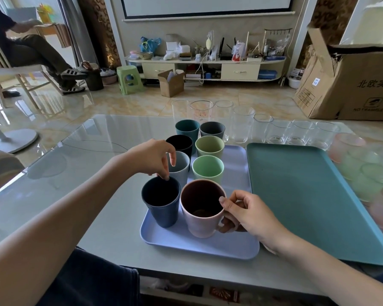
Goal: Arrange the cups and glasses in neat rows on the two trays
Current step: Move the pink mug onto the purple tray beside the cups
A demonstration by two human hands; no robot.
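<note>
At the lower centre of the frame, a matte lilac tray point(199, 246) with rounded corners sits on the glossy glass-topped desk point(111, 217). It carries two rows of smooth, tapered cups. The right hand point(250, 214) grasps the pink cup point(200, 219) nearest the camera, thumb on its rim and fingers curled round its right side. The left hand point(152, 159) hangs with bent fingers, fingertips touching the far rim of the ribbed navy cup point(161, 203); it grasps nothing. Behind these stand a grey cup point(180, 170), two green cups point(208, 168), a black cup point(179, 144), and, at the tray's far end, a teal and a charcoal one. To the right lies a teal tray point(307, 195), bare. Clear glasses point(241, 127) line the desk's far edge; frosted pink and green tumblers point(367, 171) cluster at the right edge.
</note>
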